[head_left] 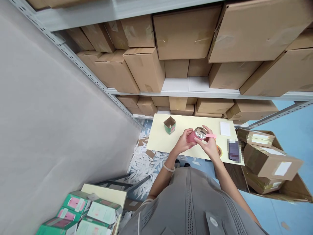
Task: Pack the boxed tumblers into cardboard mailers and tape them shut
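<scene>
Table (158, 143): pale yellow, right in front of you.
Jar (192, 137): pink with a shiny silver lid, in your two hands over the middle of the table.
Left hand (184, 142): your fingers curl round the jar's left side, gripping it; a pale band (168, 168) circles your wrist.
Right hand (209, 143): you grip the jar's right side, thumb at the front, fingers behind.
Strip (211, 135): pink, sticking out from the jar across your right hand, above the table.
Green box (169, 126): upright, top open, on the table's left part.
Tape (219, 150): at the table's near edge, partly hidden by your right hand.
Card (225, 128): white, on the table's far right part.
Dark item (234, 151): at the table's right end, too blurred to identify.
Shelf (176, 93): beyond the table, loaded with cartons (145, 70).
Bin (293, 196): cardboard, right of the table, holding taped parcels (272, 161).
Shreds (144, 163): white, on the floor left of the table.
</scene>
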Tool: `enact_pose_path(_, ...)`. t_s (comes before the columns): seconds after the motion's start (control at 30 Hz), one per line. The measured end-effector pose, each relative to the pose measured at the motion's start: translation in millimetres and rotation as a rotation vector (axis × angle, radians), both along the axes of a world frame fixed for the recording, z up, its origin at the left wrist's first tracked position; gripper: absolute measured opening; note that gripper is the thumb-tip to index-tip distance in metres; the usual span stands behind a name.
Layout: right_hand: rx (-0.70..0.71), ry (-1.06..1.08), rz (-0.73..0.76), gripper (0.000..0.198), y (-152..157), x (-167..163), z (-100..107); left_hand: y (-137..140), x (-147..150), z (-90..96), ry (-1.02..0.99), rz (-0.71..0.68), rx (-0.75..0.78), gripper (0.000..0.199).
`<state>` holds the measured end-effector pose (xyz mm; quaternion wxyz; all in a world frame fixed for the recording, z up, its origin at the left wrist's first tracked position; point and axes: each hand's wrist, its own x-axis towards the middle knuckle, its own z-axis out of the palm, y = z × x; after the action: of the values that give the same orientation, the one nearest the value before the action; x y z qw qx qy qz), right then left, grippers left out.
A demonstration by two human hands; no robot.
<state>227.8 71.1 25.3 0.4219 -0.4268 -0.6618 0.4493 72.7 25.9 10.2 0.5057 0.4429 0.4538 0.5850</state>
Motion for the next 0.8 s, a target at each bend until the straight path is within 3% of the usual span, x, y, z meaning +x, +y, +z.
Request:
enact_pose_path(0.27, 0.005, -0.043, 0.043, 0.06, 0, -7, -38, -2, -8, -36.7, 0.038, -0.003, -0.032, 0.059)
enact_pose_path(0.53, -0.02, -0.041, 0.073, 0.058, -6, -25, -71, -5, -15, -86.4, 0.403, 0.1, 0.016, 0.051)
enact_pose_path(0.67, 0.0, -0.055, 0.083, 0.06, 2, -29, -75, -10, -40, -87.2, 0.566, 0.277, 0.075, 0.055)
enact_pose_path(0.8, 0.117, -0.077, 0.091, 0.058, 16, -39, -51, -7, -77, -77.5, 0.69, 0.58, 0.042, 0.046)
